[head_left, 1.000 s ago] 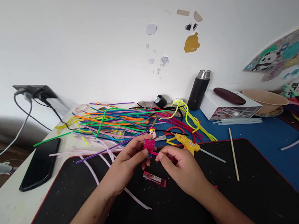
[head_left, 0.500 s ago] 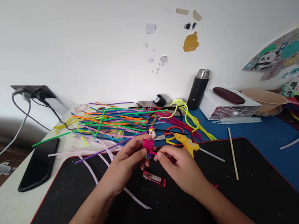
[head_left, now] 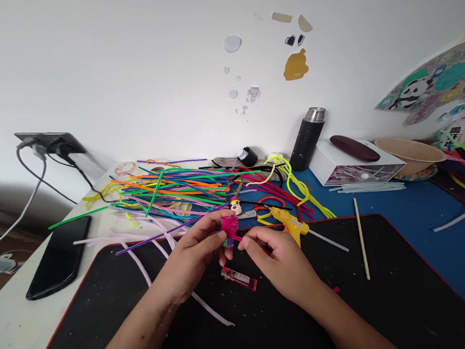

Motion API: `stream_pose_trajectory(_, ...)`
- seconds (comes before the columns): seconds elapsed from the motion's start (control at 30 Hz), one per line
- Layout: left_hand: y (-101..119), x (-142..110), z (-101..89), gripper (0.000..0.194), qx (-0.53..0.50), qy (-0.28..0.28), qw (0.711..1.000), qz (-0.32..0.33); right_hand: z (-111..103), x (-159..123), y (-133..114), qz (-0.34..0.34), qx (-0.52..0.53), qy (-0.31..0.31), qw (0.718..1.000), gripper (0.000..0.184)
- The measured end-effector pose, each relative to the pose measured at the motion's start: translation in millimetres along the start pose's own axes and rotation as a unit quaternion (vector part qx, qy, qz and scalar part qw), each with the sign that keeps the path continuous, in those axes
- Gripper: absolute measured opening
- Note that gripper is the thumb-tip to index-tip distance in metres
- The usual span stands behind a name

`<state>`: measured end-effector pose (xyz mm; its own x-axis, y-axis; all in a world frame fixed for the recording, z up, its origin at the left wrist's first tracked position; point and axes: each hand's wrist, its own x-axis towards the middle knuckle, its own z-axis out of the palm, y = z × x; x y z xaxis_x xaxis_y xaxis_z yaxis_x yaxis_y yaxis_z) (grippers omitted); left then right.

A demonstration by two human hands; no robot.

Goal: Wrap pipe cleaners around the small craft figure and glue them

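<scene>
My left hand [head_left: 203,239] is closed, thumb and fingers pinching a small pink pipe-cleaner piece [head_left: 229,226] with green and purple at its lower end. Just above it shows a small white head [head_left: 236,208] with a yellow and red band; whether it is joined to the pink piece I cannot tell. Thumb and forefinger of my right hand [head_left: 274,252] grip a pink pipe cleaner [head_left: 235,238] that runs to the pink piece. Below both hands a red lighter [head_left: 239,279] lies on the black mat [head_left: 198,346].
Behind my hands lie many coloured pipe cleaners [head_left: 176,187], orange-handled scissors [head_left: 267,201] and a yellow glue gun [head_left: 290,225]. A wooden stick [head_left: 361,239] rests on the right. Further back stand a black flask [head_left: 307,139] and a white box [head_left: 357,166]. A phone [head_left: 60,257] lies left.
Both hands keep nearly the same pose and hold. The whole view has shifted very slightly, with things appearing a little further left.
</scene>
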<state>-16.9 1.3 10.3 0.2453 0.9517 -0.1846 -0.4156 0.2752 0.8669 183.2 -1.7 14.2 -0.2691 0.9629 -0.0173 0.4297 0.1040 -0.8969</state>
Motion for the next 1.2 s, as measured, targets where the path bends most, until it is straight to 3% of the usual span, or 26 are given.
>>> stream_pose_trajectory(0.73,-1.8,-0.5,-2.1,0.036,-0.065,-0.029,0.997,-0.035,-0.8,1.5,-2.0,-0.012,0.018,-0.028,0.999,0.03)
stream_pose_trajectory(1.2,2.8,-4.1,2.4,0.038,-0.117,-0.048,0.99,-0.062,1.7,-0.3,6.4,0.014,0.134,-0.057,0.989,0.026)
